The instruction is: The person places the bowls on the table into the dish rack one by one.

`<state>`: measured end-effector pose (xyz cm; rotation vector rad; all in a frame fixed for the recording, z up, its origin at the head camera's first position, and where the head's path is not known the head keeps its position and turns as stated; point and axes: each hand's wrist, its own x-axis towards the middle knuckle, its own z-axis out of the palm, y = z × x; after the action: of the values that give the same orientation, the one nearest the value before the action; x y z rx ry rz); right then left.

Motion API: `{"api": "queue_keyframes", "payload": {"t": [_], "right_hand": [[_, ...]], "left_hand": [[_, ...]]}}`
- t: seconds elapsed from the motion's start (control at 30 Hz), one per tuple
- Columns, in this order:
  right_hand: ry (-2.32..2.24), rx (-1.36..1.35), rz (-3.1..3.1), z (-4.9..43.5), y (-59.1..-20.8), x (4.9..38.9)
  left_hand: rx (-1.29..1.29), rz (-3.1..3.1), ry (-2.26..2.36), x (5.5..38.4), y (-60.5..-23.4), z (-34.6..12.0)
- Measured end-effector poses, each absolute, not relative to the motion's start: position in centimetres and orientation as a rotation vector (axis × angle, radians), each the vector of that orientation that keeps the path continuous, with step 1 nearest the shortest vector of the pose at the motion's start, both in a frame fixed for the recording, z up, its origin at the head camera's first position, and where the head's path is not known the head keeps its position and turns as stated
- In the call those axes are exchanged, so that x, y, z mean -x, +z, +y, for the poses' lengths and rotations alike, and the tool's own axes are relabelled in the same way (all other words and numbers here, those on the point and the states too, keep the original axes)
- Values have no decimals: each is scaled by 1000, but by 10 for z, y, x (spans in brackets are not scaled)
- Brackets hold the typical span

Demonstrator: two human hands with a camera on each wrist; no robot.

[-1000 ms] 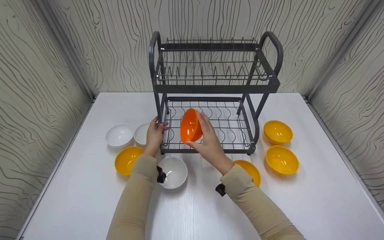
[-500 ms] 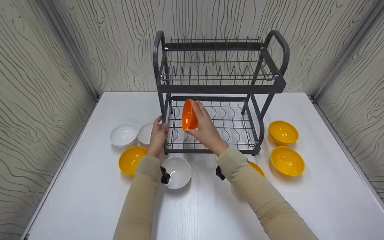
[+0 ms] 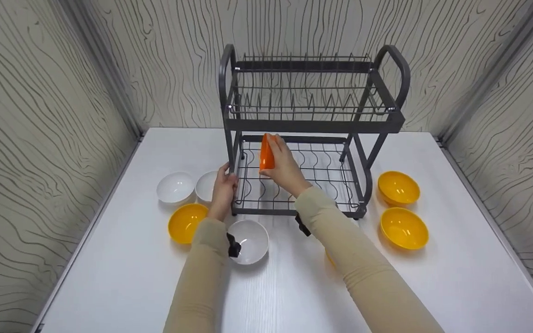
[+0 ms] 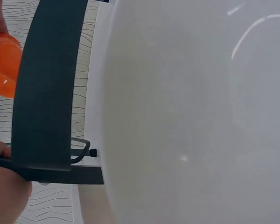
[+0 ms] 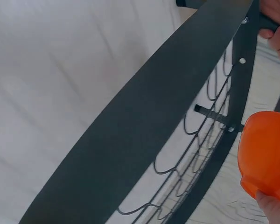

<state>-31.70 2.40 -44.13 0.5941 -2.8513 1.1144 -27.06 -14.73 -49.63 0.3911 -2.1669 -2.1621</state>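
Over the table [image 3: 118, 273], the right hand [image 3: 285, 165] holds an orange bowl [image 3: 266, 155] facing the dish rack [image 3: 312, 126] edge the left hand [image 3: 223, 193] grips.

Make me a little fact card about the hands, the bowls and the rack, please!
Right hand: holds the orange bowl
Orange bowl: on its side, seen against the lower shelf; touching or not, can't tell
Left hand: grips the rack at its left side
Rack: grey, two shelves, on the table
White bowls: three
Yellow bowls: one left, two right, another mostly hidden by the right sleeve
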Motion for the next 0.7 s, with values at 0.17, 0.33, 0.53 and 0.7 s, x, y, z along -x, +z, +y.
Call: {"api": "queue_keyframes", "payload": {"t": [0.17, 0.33, 0.53, 0.7], "right_hand": [[1063, -594, -2896, 18, -447, 331], [978, -655, -2882, 18, -454, 340], [995, -663, -2908, 14, -459, 342], [1063, -639, -2912, 9, -461, 345]], "left_hand": [[-407, -2162, -2146, 271, -498, -149], [-414, -2182, -2148, 268, -494, -146], [-413, -2193, -2129, 268, -493, -147], [-393, -2202, -2112, 269, -497, -147]]}}
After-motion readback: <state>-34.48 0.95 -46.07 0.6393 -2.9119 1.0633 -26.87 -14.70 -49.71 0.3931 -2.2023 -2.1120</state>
